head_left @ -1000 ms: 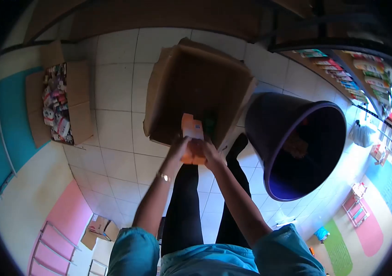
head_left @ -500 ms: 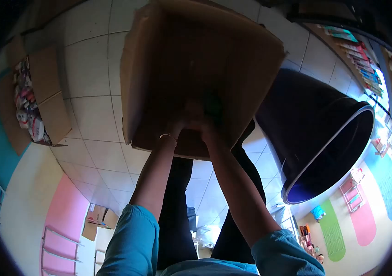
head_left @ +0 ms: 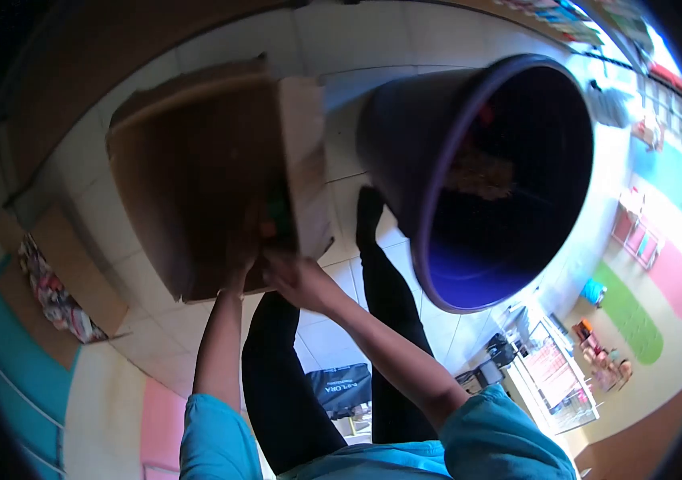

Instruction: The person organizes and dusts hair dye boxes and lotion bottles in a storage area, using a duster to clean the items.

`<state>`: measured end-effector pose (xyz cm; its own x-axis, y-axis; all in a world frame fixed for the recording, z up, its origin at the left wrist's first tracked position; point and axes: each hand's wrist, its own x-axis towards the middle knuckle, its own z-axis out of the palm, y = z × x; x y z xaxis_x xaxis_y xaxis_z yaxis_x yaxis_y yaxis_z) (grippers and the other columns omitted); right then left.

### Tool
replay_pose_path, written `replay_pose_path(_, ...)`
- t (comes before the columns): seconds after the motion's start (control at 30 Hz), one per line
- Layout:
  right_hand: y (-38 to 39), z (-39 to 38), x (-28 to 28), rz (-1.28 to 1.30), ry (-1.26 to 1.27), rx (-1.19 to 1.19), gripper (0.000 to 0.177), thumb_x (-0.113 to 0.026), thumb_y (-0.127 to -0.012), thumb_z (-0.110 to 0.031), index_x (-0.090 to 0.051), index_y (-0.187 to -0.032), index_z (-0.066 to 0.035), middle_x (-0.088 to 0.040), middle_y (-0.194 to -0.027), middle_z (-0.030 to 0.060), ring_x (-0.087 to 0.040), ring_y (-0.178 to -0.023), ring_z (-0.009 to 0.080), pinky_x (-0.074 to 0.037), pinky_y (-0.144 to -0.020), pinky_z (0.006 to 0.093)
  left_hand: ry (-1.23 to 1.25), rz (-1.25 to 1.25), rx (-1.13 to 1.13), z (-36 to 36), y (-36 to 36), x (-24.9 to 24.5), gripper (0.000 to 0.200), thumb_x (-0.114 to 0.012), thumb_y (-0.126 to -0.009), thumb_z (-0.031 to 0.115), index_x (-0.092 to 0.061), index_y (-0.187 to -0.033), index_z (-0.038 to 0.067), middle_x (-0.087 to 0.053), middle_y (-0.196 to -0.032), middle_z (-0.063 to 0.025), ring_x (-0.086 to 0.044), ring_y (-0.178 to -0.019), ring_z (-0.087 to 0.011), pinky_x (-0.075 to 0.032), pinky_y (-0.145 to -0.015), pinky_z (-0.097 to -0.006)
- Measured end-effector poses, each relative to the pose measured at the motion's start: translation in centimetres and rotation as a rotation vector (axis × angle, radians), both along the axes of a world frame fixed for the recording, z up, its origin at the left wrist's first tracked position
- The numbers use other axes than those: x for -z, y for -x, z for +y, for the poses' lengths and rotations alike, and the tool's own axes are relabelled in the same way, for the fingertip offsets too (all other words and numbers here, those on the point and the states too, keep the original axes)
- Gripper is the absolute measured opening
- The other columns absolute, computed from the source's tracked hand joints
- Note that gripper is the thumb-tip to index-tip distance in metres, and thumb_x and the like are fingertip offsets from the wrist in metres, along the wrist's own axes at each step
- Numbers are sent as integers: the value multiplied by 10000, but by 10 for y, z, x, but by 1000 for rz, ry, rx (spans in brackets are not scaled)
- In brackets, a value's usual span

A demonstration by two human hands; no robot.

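Note:
An open cardboard box [head_left: 197,172] stands before me, its inside dark. My left hand [head_left: 241,248] reaches into the box near its front edge; shadow hides its fingers. At the box's near right corner is my right hand [head_left: 297,280], fingers curled, what they hold too blurred to make out. Inside the box, close to both hands, lies a small green item [head_left: 278,210] with an orange patch beside it. To the right is a large dark purple bin [head_left: 429,232], its mouth facing me, with some brownish material [head_left: 481,176] and a red bit inside.
Another cardboard box [head_left: 89,268] full of small packages stands at the left. Shelves with colourful packets [head_left: 553,20] are at the top right. A black bag [head_left: 339,388] lies behind my legs. A white rack [head_left: 553,368] stands at the lower right.
The view has turned, so the box now appears further left and the bin's inside shows. My right hand has drawn back from deep in the box to its near right corner.

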<state>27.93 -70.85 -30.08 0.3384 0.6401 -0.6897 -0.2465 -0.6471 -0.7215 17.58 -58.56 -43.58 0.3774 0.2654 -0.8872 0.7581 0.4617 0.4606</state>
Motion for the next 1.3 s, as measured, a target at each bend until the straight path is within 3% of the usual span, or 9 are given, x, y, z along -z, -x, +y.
replay_pose_path(0.13, -88, -94, -98, 602, -319, 249, 370, -552, -848, -196, -491, -1154, 2, -607, -971, 142, -615, -866, 192, -516, -742, 298, -296, -60, -38, -7, -23, -37, 450, -504, -844, 267, -416, -1223, 40, -439, -1188, -99, -417, -1086, -182, -331, -914, -342)
replay_pose_path(0.23, -149, -173, -88, 214, -176, 643, 413, -649, -762, -131, -502, -1129, -12, -606, -938, 142, -620, -826, 202, -521, -720, 315, -569, -332, -92, -35, -113, -143, 528, -503, -851, 291, -333, -1289, 50, -346, -1302, -119, -330, -1203, -222, -252, -999, -378)
replay_pose_path(0.3, -181, -217, -36, -164, -111, 736, 728, -739, -656, -105, -357, -1272, -47, -510, -1118, 144, -539, -1007, 218, -475, -822, 315, -543, -524, -21, -62, -159, -183, 595, -501, -853, 303, -249, -1335, 62, -255, -1370, -129, -233, -1279, -255, -178, -1043, -412)
replay_pose_path(0.37, -229, -240, -1, -853, 250, 235, 1051, -806, -530, -332, -203, -1352, -73, -332, -1279, 214, -424, -1131, 367, -391, -939, 402, -562, -653, 219, -96, -198, -194, 647, -520, -846, 296, -193, -1352, 60, -271, -1352, -170, -252, -1269, -285, -193, -1034, -437)
replay_pose_path(0.43, -266, -228, 28, -659, 413, 379, 1202, -808, -459, -433, -104, -1371, -88, -187, -1337, 277, -319, -1197, 421, -349, -967, 438, -750, -642, 442, -133, -230, -191, 621, -533, -839, 268, -233, -1341, 59, -276, -1339, -199, -280, -1250, -322, -247, -1008, -443)
replay_pose_path(0.53, -311, -205, 93, -720, 470, 516, 1254, -795, -449, -469, -30, -1375, -107, -113, -1348, 317, -269, -1219, 439, -340, -967, 459, -994, -569, 599, -148, -242, -174, 536, -539, -835, 222, -330, -1303, 66, -293, -1309, -240, -339, -1203, -365, -331, -951, -442)
replay_pose_path(0.73, -347, -159, 180, -592, 854, 565, 1186, -735, -518, -503, -48, -1345, -1, -143, -1312, 364, -378, -1125, 475, -378, -922, 469, -1223, -428, 764, -156, -241, -172, 362, -527, -817, 130, -512, -1177, 98, -337, -1238, -274, -443, -1082, -381, -409, -862, -416)
replay_pose_path(1.03, -336, -155, 222, -1064, 731, 792, 783, -615, -656, -297, -235, -1277, -8, -398, -1108, 326, -486, -946, 445, -424, -793, 495, -1233, -394, 773, -158, -243, -172, 314, -559, -769, 107, -573, -1082, 123, -341, -1224, -262, -451, -1054, -364, -430, -810, -404)
replay_pose_path(1.3, -333, -179, 223, -1058, 504, 733, 761, -655, -639, -437, -374, -1251, -84, -393, -1132, 343, -475, -944, 475, -419, -792, 482, -1267, -403, 776, -157, -244, -172, 309, -568, -752, 119, -579, -1060, 145, -347, -1234, -245, -466, -1035, -351, -445, -784, -392)
